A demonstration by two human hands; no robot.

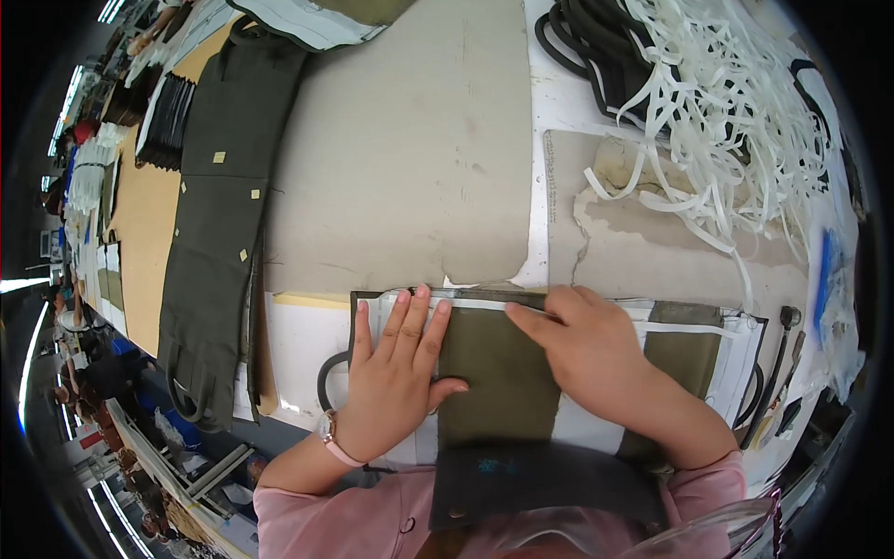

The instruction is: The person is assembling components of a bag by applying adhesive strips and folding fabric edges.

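Two bare hands lie on an olive green fabric piece point(498, 363) at the near edge of the table point(559, 102), just in front of the person. The left hand point(396, 368) is flat and open, its fingers spread, pressing on the left part of the fabric where a white strip point(484, 304) runs along the top edge; it holds nothing. A pink watch point(328, 436) sits on its wrist. The right hand point(582, 340) rests on the right part of the same fabric, fingers curled a little, with the index finger stretched to the left and touching the top edge beside the white strip. I cannot tell if it pinches something there.

Beyond the hands lies a big sheet of grey cardboard point(410, 149). To the left of it a long dark green fabric stack point(219, 224) stretches away along the table. At the far right there is a heap of white strips point(726, 112), tangled, with black cords point(582, 51) beside it. A dark tool point(778, 363) lies near the right edge, well apart from the right hand.
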